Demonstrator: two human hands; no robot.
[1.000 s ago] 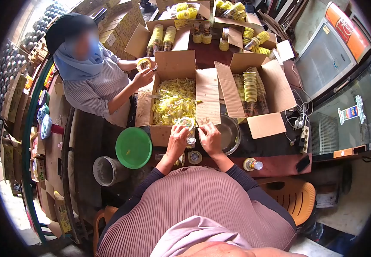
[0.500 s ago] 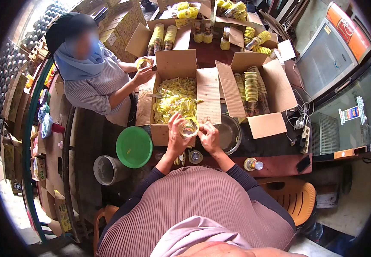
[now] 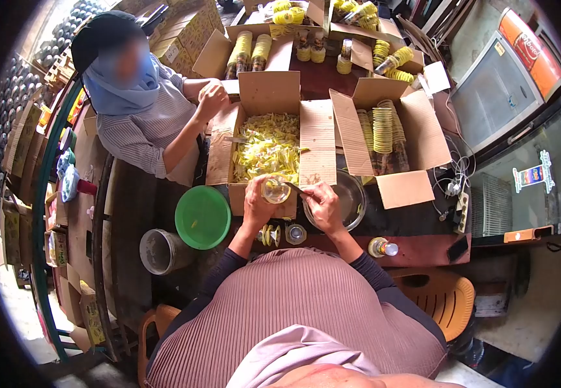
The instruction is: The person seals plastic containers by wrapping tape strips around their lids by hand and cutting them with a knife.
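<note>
My left hand (image 3: 256,204) holds a round clear cup (image 3: 275,189) in front of the open cardboard box (image 3: 269,89). Yellow strips (image 3: 266,145) fill that box. My right hand (image 3: 324,205) is closed on a thin dark tool (image 3: 295,188), whose tip reaches the cup's rim. A metal bowl (image 3: 356,208) lies partly behind my right hand. Below my hands a small round jar-like item (image 3: 295,233) and some yellow-rimmed pieces (image 3: 269,235) rest on the table.
A green basin (image 3: 203,218) and a grey bucket (image 3: 159,251) are at the left. A box with stacked yellow-rimmed cups (image 3: 382,130) stands at the right, near a bottle (image 3: 382,247) and a phone (image 3: 458,250). Across the left side stands a co-worker (image 3: 144,116).
The cup in my left hand has shifted slightly left and tilted differently. My right hand has moved a little right, with the dark tool now visible. The co-worker's hands have come together.
</note>
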